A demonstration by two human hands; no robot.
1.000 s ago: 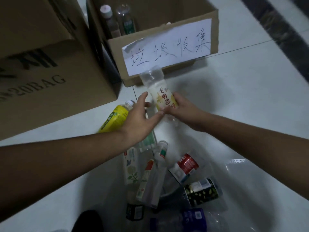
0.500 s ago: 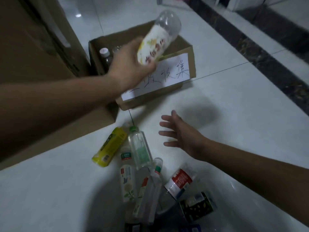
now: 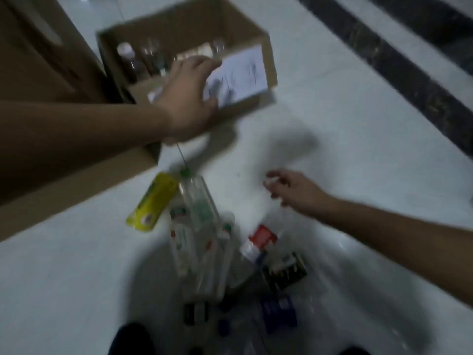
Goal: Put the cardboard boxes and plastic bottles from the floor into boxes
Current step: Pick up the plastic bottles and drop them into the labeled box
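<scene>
- Tall brown corrugated carton (image 3: 38,73) with flat, matte sides.
- Yellow-labelled plastic bottle (image 3: 153,203) lying on the glossy white tile floor (image 3: 332,111), touching a heap of clear bottles (image 3: 199,216).
- Left grip (image 3: 189,98) is loose-fingered and empty at the front of the open cardboard box (image 3: 243,29) — the bottle it carried earlier is gone.
- Right grip (image 3: 294,193) is relaxed and empty, still hovering above the floor.

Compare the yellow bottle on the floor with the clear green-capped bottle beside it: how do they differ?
The yellow bottle looks opaque yellow; the green-capped bottle is see-through with a pale green label. The yellow bottle slants down-left in the picture, the green-capped bottle down-right. Both lie side by side on the white floor, tops towards the cardboard box.
</scene>
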